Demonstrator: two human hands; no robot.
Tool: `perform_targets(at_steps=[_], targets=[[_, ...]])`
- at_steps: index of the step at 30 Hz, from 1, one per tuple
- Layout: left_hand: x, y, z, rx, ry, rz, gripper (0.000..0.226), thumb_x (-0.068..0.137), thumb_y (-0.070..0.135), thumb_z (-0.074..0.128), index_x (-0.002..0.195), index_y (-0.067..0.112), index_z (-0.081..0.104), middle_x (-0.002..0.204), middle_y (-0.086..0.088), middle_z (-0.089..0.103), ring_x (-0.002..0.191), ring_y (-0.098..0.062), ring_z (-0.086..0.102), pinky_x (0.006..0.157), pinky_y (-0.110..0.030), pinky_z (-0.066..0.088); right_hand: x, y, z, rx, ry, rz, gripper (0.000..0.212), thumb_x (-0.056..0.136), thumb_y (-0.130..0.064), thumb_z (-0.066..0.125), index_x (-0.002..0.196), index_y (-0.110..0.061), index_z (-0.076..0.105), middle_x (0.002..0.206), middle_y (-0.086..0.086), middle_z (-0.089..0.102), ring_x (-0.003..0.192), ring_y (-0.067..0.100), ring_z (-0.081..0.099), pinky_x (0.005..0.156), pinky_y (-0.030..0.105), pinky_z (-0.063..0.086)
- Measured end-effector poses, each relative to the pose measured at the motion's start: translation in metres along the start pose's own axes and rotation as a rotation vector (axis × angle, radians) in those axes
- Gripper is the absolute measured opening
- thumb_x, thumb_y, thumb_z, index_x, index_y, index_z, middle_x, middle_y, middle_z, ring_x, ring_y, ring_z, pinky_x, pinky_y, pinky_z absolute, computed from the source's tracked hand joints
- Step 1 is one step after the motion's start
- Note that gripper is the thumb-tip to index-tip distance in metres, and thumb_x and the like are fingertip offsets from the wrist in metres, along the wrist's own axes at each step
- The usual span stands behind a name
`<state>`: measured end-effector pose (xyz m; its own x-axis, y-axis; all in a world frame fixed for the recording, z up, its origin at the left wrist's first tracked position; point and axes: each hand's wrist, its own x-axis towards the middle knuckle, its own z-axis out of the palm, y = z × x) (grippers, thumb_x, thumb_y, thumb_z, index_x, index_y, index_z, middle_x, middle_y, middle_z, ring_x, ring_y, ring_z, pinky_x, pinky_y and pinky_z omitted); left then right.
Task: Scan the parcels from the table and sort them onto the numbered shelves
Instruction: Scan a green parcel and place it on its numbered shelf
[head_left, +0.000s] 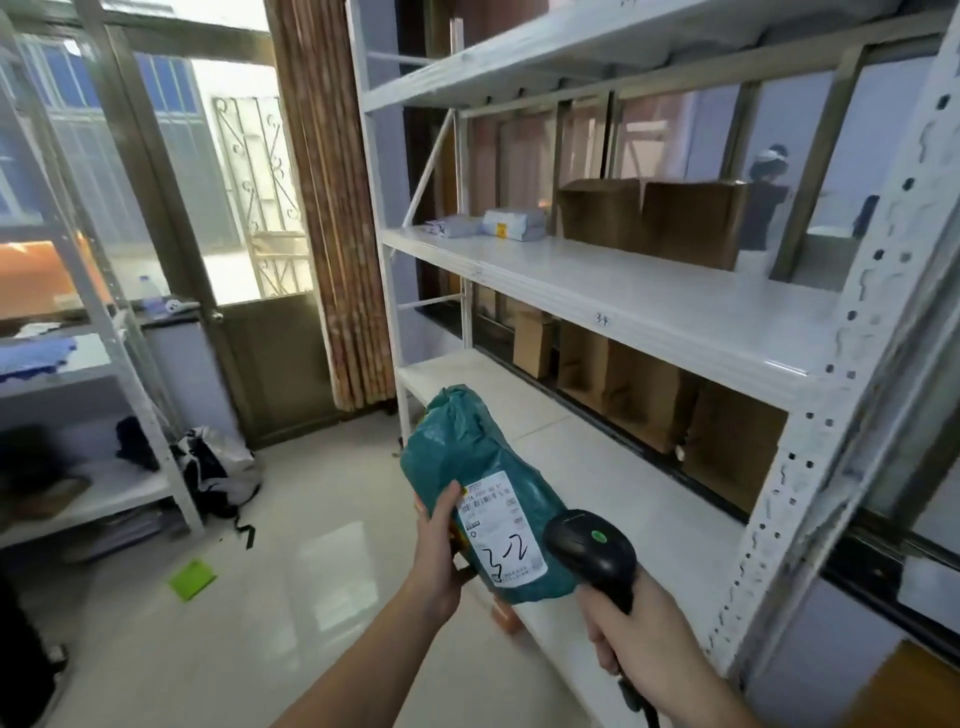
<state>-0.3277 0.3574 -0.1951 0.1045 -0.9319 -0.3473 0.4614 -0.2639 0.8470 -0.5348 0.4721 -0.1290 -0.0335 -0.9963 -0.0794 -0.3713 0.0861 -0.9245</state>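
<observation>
Teal parcel, 1, gripped by left hand; right hand grasps 1 black scanner.

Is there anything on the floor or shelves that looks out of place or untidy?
Yes. A green sheet and black strip scraps lie loose on the floor, near a crumpled bag by the left rack. The shelf boxes look orderly. The teal parcel looks intact.
</observation>
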Motion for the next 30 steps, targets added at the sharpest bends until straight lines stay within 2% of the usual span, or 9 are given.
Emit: perform_targets(at_steps=[3,6,11,16,21,26,30], targets=[[0.033,0.037,-0.022,0.004,0.016,0.040,0.071,0.080,0.063,0.073,0.138,0.027,0.053,0.123,-0.004,0.075,0.118,-0.029,0.066,0.087,-0.048,0.055,0.040,-0.031,0.023,-0.012,-0.036,-0.049,0.007,0.090,-0.015,0.064,0.088,-0.013,0.057,0.052,0.003,0.059,0.044,0.017,0.054,0.048,0.027,0.047],[0.063,0.071,-0.037,0.006,0.022,0.089,0.066,0.086,0.058,0.072,0.138,0.022,0.053,0.122,-0.006,0.075,0.116,-0.030,0.067,0.086,-0.049,0.056,0.081,-0.063,0.043,-0.002,-0.060,-0.085,0.006,0.092,-0.017,0.063,0.095,-0.018,0.058,0.059,0.005,0.061,0.047,0.018,0.055,0.048,0.027,0.046],[0.107,0.120,-0.046,-0.021,0.042,0.115,0.066,0.086,0.055,0.076,0.137,0.021,0.051,0.124,-0.008,0.073,0.115,-0.031,0.067,0.085,-0.048,0.056,0.149,-0.108,0.072,-0.017,-0.093,-0.149,0.003,0.092,-0.018,0.060,0.094,-0.019,0.058,0.059,0.003,0.061,0.049,0.017,0.055,0.049,0.028,0.046],[0.167,0.173,-0.036,-0.038,0.037,0.180,0.060,0.090,0.047,0.075,0.138,0.022,0.049,0.124,-0.007,0.072,0.112,-0.028,0.068,0.087,-0.047,0.055,0.226,-0.140,0.094,-0.022,-0.097,-0.177,0.008,0.091,-0.022,0.061,0.091,-0.014,0.059,0.058,0.001,0.062,0.049,0.016,0.056,0.052,0.030,0.047],[0.242,0.228,-0.016,-0.008,0.033,0.250,0.068,0.089,0.048,0.077,0.144,0.024,0.045,0.126,-0.005,0.071,0.109,-0.026,0.069,0.073,-0.040,0.055,0.309,-0.168,0.104,-0.027,-0.080,-0.240,0.008,0.091,-0.024,0.062,0.091,-0.015,0.060,0.060,0.001,0.063,0.050,0.016,0.058,0.052,0.030,0.048],[0.308,0.274,0.005,0.056,-0.002,0.317,0.060,0.091,0.045,0.076,0.139,0.025,0.045,0.122,-0.002,0.070,0.103,-0.019,0.069,0.067,-0.032,0.052,0.391,-0.203,0.105,-0.004,-0.048,-0.278,0.007,0.094,-0.024,0.062,0.091,-0.018,0.059,0.064,0.003,0.064,0.052,0.016,0.058,0.056,0.030,0.050],[0.366,0.306,0.008,0.097,-0.004,0.346,0.066,0.086,0.051,0.079,0.138,0.027,0.046,0.119,0.001,0.072,0.104,-0.016,0.069,0.072,-0.032,0.051,0.447,-0.224,0.112,0.038,-0.036,-0.258,0.015,0.094,-0.021,0.062,0.096,-0.006,0.060,0.063,0.006,0.062,0.051,0.018,0.055,0.054,0.033,0.048]])
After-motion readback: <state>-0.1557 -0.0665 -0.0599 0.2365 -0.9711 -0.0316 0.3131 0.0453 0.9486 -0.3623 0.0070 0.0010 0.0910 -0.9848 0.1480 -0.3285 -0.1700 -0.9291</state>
